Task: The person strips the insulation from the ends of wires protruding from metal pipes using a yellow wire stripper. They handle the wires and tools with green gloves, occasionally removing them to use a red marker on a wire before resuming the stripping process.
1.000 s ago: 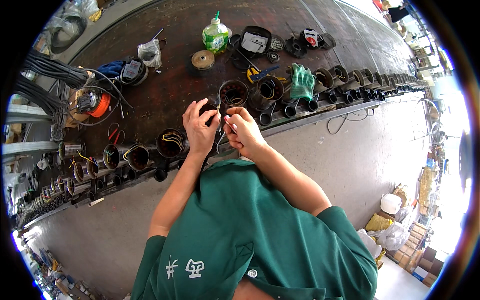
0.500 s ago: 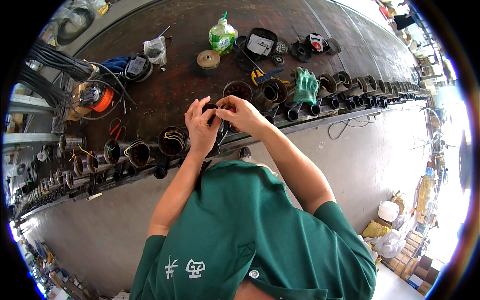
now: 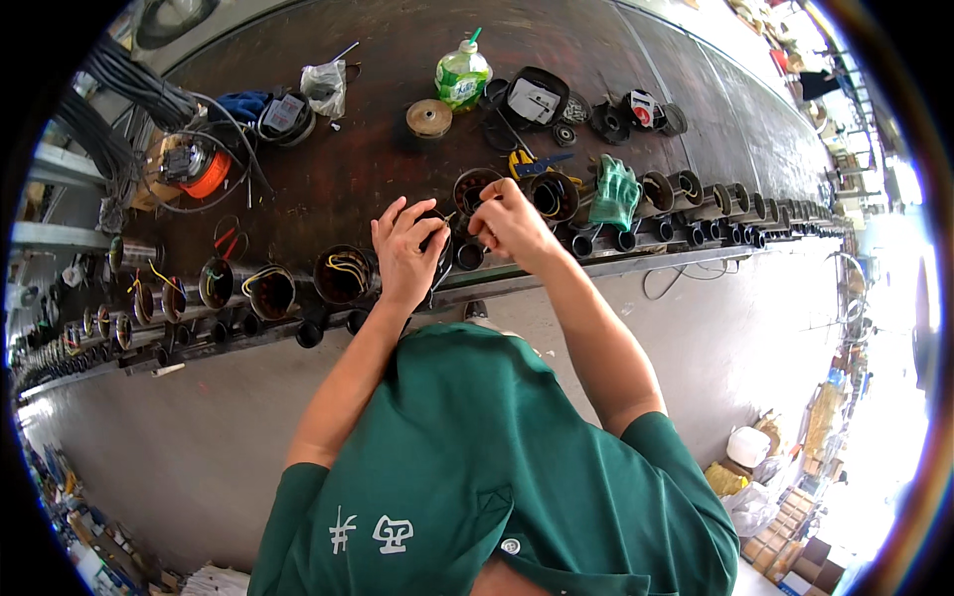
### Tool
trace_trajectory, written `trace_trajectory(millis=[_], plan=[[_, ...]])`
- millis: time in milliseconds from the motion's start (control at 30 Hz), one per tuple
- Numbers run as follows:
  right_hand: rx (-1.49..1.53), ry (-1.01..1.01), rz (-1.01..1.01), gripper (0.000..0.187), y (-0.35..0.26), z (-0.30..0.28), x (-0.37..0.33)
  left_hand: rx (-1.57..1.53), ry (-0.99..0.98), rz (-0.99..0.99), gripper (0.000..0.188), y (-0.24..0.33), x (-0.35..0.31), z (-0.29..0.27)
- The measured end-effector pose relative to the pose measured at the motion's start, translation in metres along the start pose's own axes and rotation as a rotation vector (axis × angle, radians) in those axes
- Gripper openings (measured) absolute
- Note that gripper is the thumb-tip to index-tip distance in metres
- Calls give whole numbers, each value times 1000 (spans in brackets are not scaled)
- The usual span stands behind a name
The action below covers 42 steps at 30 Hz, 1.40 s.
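My left hand (image 3: pixel 407 253) is over a dark motor housing at the bench edge. Its thumb and index finger pinch a thin wire (image 3: pixel 448 218) whose yellowish tip sticks out; the other fingers are raised. Just to the right, my right hand (image 3: pixel 515 230) is closed with bent fingers, apart from the left, and what it may hold is hidden. Behind it stands an open motor housing (image 3: pixel 467 182) with reddish-brown windings inside. Left of my hands, another motor housing (image 3: pixel 326 268) has pale yellow wires looped in its mouth.
More housings line the bench edge both ways. A green glove (image 3: pixel 616 194) lies on the right ones, near a yellow-and-blue wire stripper (image 3: pixel 532 162). Behind are a round tan-topped part (image 3: pixel 428 118), a green bottle (image 3: pixel 463 79) and a black cover (image 3: pixel 538 96). An orange reel (image 3: pixel 207 176) sits left.
My right hand has drawn away from the left, to the right and slightly up, so a gap shows between them. The left hand stays nearly in place, and the wire tip now shows.
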State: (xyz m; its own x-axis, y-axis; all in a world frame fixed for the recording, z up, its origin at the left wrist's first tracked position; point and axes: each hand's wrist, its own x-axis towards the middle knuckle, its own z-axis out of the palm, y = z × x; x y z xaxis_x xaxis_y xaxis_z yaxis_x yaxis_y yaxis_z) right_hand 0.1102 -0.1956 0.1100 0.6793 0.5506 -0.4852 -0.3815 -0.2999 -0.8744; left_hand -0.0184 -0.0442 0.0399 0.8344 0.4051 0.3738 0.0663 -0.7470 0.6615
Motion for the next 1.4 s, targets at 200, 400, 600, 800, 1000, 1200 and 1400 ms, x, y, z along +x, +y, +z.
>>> trace_trajectory(millis=[200,400,600,800,1000,1200,1400], plan=[[-213,-285,-115,21,-25,-26,12,25,19,7,10,-5,-3,5],[-547,-473,-49,24,-60,-25,30,19,24,21,9,-5,-5,4],[-654,-613,-33,26,-62,-17,53,21,8,23,9,-8,-5,5],[-653,-613,-199,19,-45,-21,61,-33,-11,6,10,-9,-6,5],[-655,-618,-194,16,-38,-18,55,-82,-12,24,6,-13,-7,4],[-648,-612,-197,15,-36,-21,57,-88,-21,18,5,-13,-6,4],[-583,-648,-188,14,-34,-21,62,-91,-29,22,6,-13,-6,3]])
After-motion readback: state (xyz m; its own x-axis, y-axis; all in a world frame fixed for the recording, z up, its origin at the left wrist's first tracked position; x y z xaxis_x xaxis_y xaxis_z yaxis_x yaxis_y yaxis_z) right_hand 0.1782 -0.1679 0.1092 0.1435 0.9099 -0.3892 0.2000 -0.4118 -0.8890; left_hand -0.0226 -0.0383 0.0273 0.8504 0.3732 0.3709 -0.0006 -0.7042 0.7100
